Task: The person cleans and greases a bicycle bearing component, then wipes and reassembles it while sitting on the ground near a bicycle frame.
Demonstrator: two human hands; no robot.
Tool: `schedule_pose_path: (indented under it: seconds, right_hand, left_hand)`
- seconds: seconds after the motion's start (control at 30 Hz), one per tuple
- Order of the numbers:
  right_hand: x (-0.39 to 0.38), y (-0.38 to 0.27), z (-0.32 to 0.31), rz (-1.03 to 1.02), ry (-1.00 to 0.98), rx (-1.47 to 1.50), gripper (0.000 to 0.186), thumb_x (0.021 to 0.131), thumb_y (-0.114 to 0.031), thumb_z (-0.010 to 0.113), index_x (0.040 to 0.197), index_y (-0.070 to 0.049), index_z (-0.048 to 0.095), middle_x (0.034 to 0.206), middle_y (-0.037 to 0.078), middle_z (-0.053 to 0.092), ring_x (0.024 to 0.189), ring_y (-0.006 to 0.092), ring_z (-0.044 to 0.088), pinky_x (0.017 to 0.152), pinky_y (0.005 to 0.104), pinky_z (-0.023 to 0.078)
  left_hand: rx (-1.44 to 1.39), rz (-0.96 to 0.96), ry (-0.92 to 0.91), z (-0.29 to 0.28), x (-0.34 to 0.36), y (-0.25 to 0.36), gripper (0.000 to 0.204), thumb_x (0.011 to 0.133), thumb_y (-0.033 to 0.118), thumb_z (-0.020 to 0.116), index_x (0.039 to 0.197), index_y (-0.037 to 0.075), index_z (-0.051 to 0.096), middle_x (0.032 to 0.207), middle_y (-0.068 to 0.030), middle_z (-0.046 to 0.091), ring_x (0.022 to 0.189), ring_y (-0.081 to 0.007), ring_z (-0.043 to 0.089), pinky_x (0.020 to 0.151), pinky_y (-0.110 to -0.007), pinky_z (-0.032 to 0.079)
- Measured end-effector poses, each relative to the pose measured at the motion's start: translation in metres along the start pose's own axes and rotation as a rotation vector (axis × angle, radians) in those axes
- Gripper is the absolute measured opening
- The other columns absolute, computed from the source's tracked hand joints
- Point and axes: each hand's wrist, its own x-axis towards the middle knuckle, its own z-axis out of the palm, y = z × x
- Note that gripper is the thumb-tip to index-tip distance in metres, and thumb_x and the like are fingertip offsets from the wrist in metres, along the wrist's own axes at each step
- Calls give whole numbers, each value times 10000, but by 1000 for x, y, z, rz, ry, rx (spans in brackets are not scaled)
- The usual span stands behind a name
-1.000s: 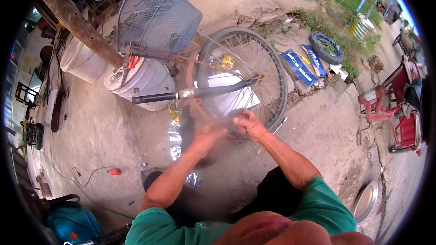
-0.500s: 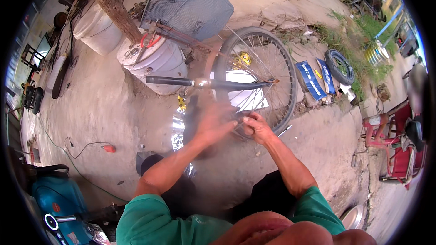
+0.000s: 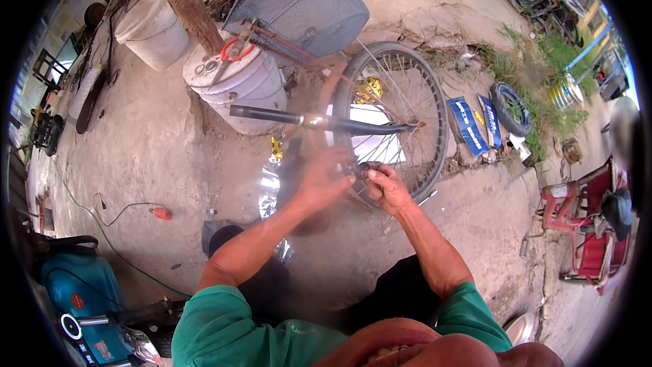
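Note:
My left hand [image 3: 327,178] and my right hand [image 3: 388,189] meet at the near side of a spoked bicycle wheel [image 3: 440,122]. Thumb and fingers of the right hand pinch a small dark part [image 3: 364,168] too small to identify. The left hand's fingers are bent towards the same spot, slightly blurred, and what lies between them is hidden. Above the hands, a black fork tube [image 3: 367,126] with a dark sleeve at its left end runs across to the wheel's hub. A grey mesh basket [image 3: 299,10] stands beyond the wheel.
Red-handled pliers [image 3: 234,51] lie on a white bucket [image 3: 234,92] at the far left, beside a wooden post [image 3: 183,7]. Right of the wheel are blue packets [image 3: 467,126] and a coiled tire [image 3: 511,109]. A red chair [image 3: 594,224] stands right; a teal machine [image 3: 81,292] is near left.
The view has shifted slightly, so the basket, wheel and bucket appear further right. Both hands remain together at the wheel's near side, with small finger movements.

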Motion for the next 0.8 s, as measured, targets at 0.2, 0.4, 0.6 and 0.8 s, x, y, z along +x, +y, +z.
schedule_pose_path:
  seconds: [0.2, 0.4, 0.6, 0.8]
  right_hand:
    - [8, -4, 26, -34, 46, -19, 358, 889, -185, 713, 1180, -47, 558, 952, 22, 634, 600, 75, 461, 531, 244, 367]
    - [8, -2, 22, -68, 14, -15, 229, 907, -189, 689, 1079, -58, 614, 859, -8, 623, 540, 79, 389, 510, 251, 302]
    - [-2, -6, 22, -70, -26, -63, 279, 901, -167, 638, 1137, -34, 570, 955, 21, 610, 557, 82, 416, 545, 266, 336]
    - [-15, -6, 27, -88, 57, -109, 219, 919, -204, 678, 1040, -42, 595, 939, 33, 639, 506, 73, 382, 497, 250, 289]
  left_hand:
    - [-32, -16, 69, -26, -7, 34, 525, 837, 87, 725, 1328, 18, 554, 1111, -72, 642, 1108, -175, 593, 1023, -321, 418]
    - [-49, 79, 292, -87, -17, 76, 546, 833, 11, 711, 1345, -3, 523, 962, -49, 654, 983, -121, 609, 973, -329, 453]
    - [58, 116, 723, -228, -29, 59, 609, 835, 30, 712, 1389, -20, 464, 966, -60, 657, 967, -135, 608, 945, -325, 466]
    - [438, -136, 728, -357, 52, -7, 637, 809, 248, 674, 1389, 41, 512, 1034, -55, 721, 1044, -190, 637, 965, -322, 460]
